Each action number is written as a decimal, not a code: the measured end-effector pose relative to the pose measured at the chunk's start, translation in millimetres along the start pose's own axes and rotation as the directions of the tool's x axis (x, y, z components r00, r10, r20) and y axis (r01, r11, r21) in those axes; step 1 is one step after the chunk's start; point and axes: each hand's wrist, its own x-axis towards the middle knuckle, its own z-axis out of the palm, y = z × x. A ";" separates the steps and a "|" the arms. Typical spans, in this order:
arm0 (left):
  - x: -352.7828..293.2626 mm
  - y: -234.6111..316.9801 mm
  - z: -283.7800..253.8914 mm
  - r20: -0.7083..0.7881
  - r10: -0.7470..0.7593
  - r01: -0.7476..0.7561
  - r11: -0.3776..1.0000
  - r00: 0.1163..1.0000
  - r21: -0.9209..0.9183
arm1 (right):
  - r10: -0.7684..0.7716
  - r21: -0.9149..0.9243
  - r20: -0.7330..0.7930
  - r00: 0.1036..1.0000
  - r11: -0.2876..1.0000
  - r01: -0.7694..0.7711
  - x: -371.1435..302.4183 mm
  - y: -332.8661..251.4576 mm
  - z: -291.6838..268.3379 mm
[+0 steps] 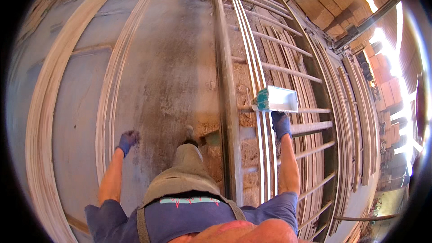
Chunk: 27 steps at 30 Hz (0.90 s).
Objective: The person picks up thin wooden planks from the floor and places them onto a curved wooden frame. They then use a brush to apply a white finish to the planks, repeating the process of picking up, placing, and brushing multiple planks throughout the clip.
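From my end of the feed, I look straight down on both hands, each in a blue glove. The right hand [281, 125] is out over the roller frame, up against the near side of a white box [282, 99]. I see its grip as clamped on that near edge, although the finger ends are hidden from me. The box is open toward my camera, with teal on its left end. That end lies across the white strips [265, 162], while the rest reaches to the right over the rollers [310, 128]. I cannot tell whether the box rests on the strips or is held just above them.

The left hand [128, 142] hangs over the floor [166, 63], well apart from the box, with thin boards [119, 54] just beside it in my view. Its fingers are dark and blurred, so I cannot tell whether that grip is apart or together.

Between the hands I see the person's leg [186, 157] and, to its right, the long rail [225, 63] of the frame. More boards [308, 140] lie lengthwise beneath the rollers. Far to the left, wide boards [47, 85] run along the floor.
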 end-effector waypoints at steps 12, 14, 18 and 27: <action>153.0 -3.3 -3.5 0.037 -0.558 0.551 0.804 0.829 -0.222 | -0.072 -0.172 0.153 0.986 0.980 0.098 434.2 -118.9 148.7; 166.2 11.0 2.0 0.025 -0.702 0.673 0.671 0.711 -0.311 | 0.187 -0.050 0.176 0.966 0.982 -0.181 477.5 -200.1 179.9; 338.3 89.8 9.1 0.066 -0.720 0.700 0.642 0.691 -0.313 | -0.147 -0.001 0.146 0.978 0.989 0.149 622.5 -203.4 217.5; 834.8 499.3 27.0 -0.026 -0.043 0.040 0.995 0.999 -0.088 | -0.187 -0.242 0.127 0.974 0.947 0.213 892.9 -270.2 315.1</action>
